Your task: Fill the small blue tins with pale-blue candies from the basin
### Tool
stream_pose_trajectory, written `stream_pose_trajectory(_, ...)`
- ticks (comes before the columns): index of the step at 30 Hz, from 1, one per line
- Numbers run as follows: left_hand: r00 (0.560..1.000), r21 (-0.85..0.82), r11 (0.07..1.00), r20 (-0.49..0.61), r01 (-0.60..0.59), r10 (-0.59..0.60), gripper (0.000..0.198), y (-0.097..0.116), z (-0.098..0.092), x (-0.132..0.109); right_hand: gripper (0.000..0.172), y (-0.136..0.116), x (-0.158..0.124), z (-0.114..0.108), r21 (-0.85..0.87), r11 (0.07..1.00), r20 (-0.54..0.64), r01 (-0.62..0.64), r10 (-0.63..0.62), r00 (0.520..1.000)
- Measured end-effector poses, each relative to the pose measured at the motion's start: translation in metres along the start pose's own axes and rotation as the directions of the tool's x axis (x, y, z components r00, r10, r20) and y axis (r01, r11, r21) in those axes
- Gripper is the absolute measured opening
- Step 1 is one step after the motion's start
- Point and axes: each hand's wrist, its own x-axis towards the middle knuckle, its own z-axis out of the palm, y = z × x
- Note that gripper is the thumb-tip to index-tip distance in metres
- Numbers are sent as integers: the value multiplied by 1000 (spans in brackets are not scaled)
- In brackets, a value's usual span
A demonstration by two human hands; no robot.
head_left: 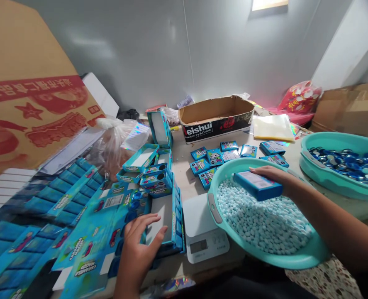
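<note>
1. Blue rectangular box (pixel 258 187) is hovering above round turquoise plastic basin (pixel 274 260) of pale-blue pellets (pixel 255 226).
2. Right hand (pixel 273 174) is gripping it, fingers nearly closed.
3. Left of basin: left hand (pixel 138 243), fingers loosely spread, seemingly empty, is reaching over open blue carton (pixel 164 207); contact: can't tell.
4. White scale (pixel 198 214) is sitting left of basin.

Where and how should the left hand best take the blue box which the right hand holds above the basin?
Probably by the bare left edge of the blue box, with the left hand coming from the left, thumb on top, fingers beneath. The box is flat, and the right hand lies over its right side. It seems raised above the pellets, so fingers may fit under.
</note>
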Motion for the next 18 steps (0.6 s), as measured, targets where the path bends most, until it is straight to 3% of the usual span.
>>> stream_pose_trajectory(3,1000,-6,1000,0,9,-9,20,2,0,0,29,-5,-3,3,178,973,74,-146,135,988)
stream_pose_trajectory(7,1000,-7,1000,7,12,-12,20,2,0,0,28,-1,2,2,261,945,87,-196,179,980)
stream_pose_trajectory(9,1000,-12,1000,4,14,-14,20,1,0,0,24,3,6,0,260,953,70,-153,139,988)
stream_pose_trajectory(11,1000,-10,1000,3,7,-7,19,1,-1,0,25,6,6,2,214,976,24,-23,18,1000)
stream_pose_trajectory(13,1000,0,1000,13,-8,8,19,0,-2,1,32,4,0,9,96,975,-2,202,-203,979)
stream_pose_trajectory(16,999,7,1000,27,-16,16,19,2,-3,2,33,-9,-17,35,-88,847,85,524,-518,851)
stream_pose_trajectory(18,1000,-4,1000,15,-1,1,18,3,-3,2,31,-17,-28,60,-68,779,134,623,-612,780)
